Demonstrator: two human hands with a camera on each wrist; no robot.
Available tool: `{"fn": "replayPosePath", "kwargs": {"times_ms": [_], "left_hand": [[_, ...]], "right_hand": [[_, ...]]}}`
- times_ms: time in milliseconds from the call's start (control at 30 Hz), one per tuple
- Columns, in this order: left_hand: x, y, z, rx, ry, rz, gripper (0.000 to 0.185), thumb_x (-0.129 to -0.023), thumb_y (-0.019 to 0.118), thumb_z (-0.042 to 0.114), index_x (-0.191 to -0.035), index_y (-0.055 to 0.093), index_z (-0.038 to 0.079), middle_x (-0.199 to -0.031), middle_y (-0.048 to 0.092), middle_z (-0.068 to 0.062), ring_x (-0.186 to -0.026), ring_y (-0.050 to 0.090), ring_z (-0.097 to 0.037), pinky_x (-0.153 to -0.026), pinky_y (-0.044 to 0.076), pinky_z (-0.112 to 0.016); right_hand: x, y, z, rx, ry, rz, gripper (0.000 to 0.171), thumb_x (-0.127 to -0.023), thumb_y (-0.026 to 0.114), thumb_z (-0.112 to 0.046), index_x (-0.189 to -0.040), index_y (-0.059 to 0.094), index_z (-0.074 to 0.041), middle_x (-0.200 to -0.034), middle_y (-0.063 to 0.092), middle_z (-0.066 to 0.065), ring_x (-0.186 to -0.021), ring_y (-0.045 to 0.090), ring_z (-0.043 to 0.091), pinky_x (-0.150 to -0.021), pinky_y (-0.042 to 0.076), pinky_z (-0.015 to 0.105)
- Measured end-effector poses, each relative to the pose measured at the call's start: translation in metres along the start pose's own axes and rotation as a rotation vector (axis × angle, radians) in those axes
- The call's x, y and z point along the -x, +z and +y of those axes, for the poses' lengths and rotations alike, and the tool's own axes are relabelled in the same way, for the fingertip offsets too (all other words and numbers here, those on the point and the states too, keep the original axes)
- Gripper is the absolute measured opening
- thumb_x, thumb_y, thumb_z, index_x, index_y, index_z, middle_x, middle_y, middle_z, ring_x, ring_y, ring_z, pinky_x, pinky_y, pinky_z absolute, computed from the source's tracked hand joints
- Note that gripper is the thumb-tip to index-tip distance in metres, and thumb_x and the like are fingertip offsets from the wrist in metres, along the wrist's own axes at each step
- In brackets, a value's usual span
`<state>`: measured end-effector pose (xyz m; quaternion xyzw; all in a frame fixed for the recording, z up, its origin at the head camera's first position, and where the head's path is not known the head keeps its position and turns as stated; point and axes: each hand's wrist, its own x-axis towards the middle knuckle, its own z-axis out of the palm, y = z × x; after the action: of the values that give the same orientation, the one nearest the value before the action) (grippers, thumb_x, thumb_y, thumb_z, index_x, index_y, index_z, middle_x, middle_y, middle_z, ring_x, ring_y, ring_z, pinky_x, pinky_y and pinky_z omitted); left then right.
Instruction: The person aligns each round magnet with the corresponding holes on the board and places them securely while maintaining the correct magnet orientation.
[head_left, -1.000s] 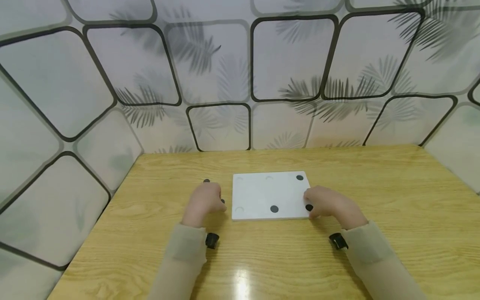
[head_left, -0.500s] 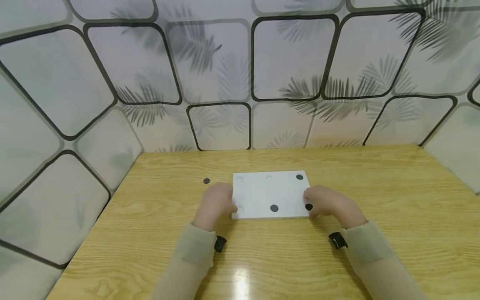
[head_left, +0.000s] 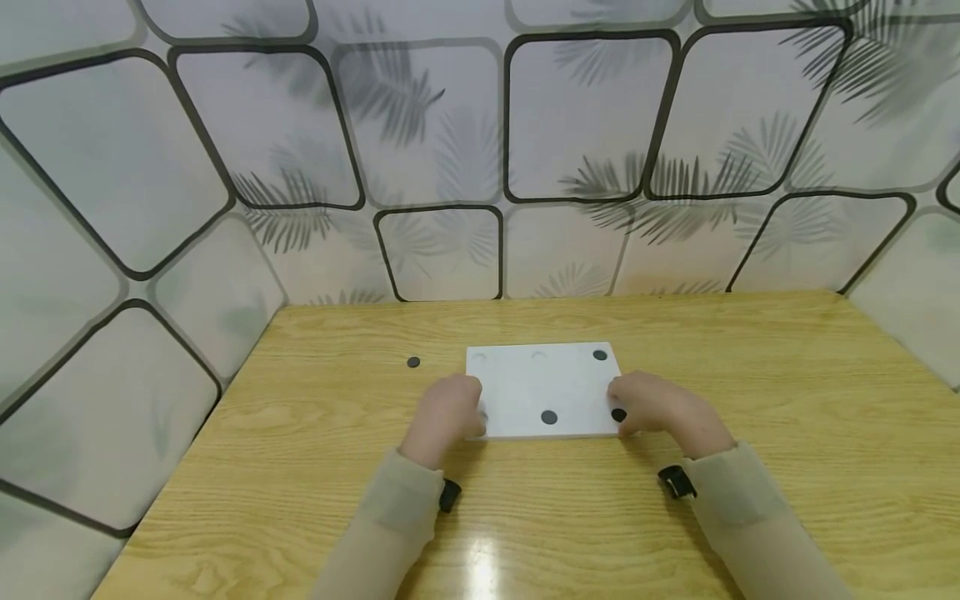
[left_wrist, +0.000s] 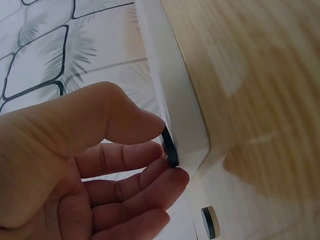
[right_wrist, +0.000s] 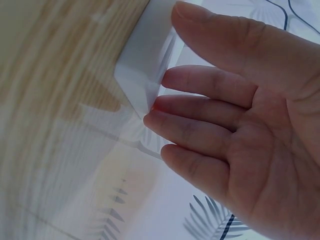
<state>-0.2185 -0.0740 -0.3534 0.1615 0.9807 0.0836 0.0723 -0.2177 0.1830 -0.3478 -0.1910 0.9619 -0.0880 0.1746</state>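
Over the last second the left hand (head_left: 444,414) has slid right to the white board's (head_left: 543,387) 7 o'clock corner, pinching a black disc (left_wrist: 170,146) against it, while the right hand (head_left: 654,404), fingers loosely spread, steadies the board's right edge mid-surface (head_left: 750,367).

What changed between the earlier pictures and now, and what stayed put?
The left hand moved right from the table to the white board's near-left corner, pinching a black disc. The right hand, board, its three discs and the loose disc stayed put.
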Motion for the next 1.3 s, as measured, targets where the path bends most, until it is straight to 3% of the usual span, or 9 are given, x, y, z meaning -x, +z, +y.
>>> {"fn": "replayPosePath", "kwargs": {"times_ms": [600, 967, 1300], "left_hand": [[0.0003, 0.0009, 0.0031, -0.008, 0.031, 0.011, 0.019, -0.069, 0.068, 0.007, -0.067, 0.050, 0.009, -0.059, 0.045, -0.001, -0.052, 0.036, -0.014, -0.047, 0.032, -0.025], [-0.0014, 0.0026, 0.0012, 0.020, 0.083, 0.045, 0.018, -0.069, 0.062, 0.000, -0.060, 0.049, 0.009, -0.055, 0.043, 0.001, -0.050, 0.033, -0.013, -0.046, 0.029, -0.024], [-0.0021, 0.0033, 0.0008, 0.048, 0.075, 0.026, 0.020, -0.072, 0.065, 0.003, -0.060, 0.050, 0.008, -0.056, 0.045, 0.000, -0.050, 0.035, -0.013, -0.046, 0.031, -0.025]], "right_hand": [[0.0022, -0.0020, 0.0003, -0.003, -0.034, 0.016, 0.021, -0.069, 0.071, -0.003, -0.077, 0.051, -0.005, -0.067, 0.043, 0.002, -0.062, 0.038, 0.016, -0.057, 0.032, 0.030], [0.0037, -0.0020, -0.0016, 0.008, -0.046, 0.019, 0.021, -0.069, 0.071, -0.004, -0.077, 0.052, -0.005, -0.067, 0.043, 0.001, -0.063, 0.038, 0.016, -0.057, 0.032, 0.029], [0.0013, -0.0015, 0.0011, 0.001, -0.023, 0.006, 0.020, -0.069, 0.071, -0.005, -0.077, 0.052, -0.005, -0.066, 0.042, 0.002, -0.062, 0.038, 0.016, -0.056, 0.031, 0.029]]}}
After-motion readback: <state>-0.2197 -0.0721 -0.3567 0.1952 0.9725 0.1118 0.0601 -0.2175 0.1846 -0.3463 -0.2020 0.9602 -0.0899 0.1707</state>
